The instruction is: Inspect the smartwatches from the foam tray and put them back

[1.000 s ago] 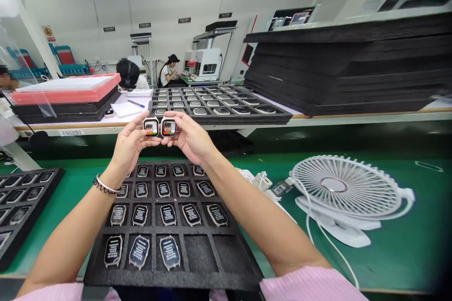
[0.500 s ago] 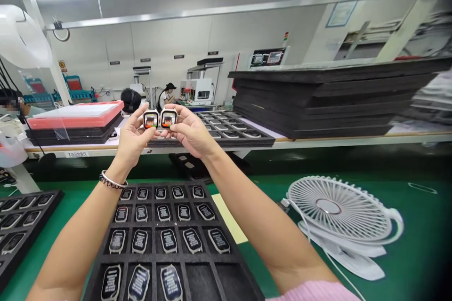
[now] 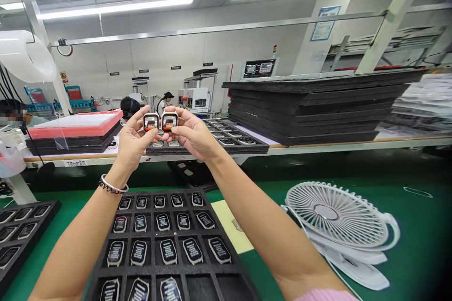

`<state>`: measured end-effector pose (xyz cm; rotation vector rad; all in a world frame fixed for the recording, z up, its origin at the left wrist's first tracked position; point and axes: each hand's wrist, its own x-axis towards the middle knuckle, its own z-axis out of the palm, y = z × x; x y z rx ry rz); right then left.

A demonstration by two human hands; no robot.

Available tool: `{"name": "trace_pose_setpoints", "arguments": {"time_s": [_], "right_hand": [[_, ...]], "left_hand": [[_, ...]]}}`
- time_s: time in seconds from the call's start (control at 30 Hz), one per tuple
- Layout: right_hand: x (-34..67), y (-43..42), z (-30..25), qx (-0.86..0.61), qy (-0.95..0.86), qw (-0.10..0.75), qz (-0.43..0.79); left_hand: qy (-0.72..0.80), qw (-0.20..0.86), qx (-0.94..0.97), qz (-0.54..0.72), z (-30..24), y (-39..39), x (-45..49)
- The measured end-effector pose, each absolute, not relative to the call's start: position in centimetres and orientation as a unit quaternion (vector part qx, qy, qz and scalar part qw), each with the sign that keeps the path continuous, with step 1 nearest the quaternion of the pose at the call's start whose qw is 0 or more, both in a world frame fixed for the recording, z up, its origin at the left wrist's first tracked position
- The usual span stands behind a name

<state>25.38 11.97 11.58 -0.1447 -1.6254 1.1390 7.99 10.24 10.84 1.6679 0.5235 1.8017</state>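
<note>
My left hand [image 3: 132,138] grips one smartwatch case [image 3: 151,122] between thumb and fingers, its lit screen facing me. In my right hand [image 3: 192,132] is a second smartwatch case [image 3: 170,122], also lit, held level with the first and right beside it. Both screens show a picture with colours along the bottom edge. No straps are visible on either watch. Below my forearms lies a black foam tray [image 3: 176,268] with rows of watch cases, most screens showing lines of white text. Two pockets at its front right hold no watch.
A white fan [image 3: 326,212] lies on the green mat at right, near a yellow sheet [image 3: 229,225]. Another watch tray [image 3: 31,240] sits at left. On the shelf are a tall black foam stack [image 3: 303,113] and a pink-edged stack [image 3: 81,124]. Other people sit beyond.
The view has tilted up a little, so the tray and fan appear lower. Both hands keep their hold on the two watches, which stay side by side.
</note>
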Motion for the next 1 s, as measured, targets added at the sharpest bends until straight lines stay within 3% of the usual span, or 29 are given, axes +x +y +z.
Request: {"name": "trace_pose_setpoints", "arguments": {"time_s": [0.17,0.5,0.7,1.0], "right_hand": [[25.4,10.7,7.7,-0.081,-0.672,0.53,0.51],[24.0,6.8,-5.4,-0.175,-0.546,0.483,0.662],[24.0,6.8,-8.0,-0.216,-0.495,0.46,0.705],[24.4,7.2,-8.8,-0.202,-0.51,0.444,0.708]], "left_hand": [[0.24,0.33,0.631,0.66,7.3,8.5,7.6],[0.389,0.48,0.542,0.57,-4.2,3.8,6.0],[0.413,0.504,0.515,0.557,-7.2,4.0,5.8],[0.425,0.499,0.522,0.546,-7.6,3.8,5.8]]}}
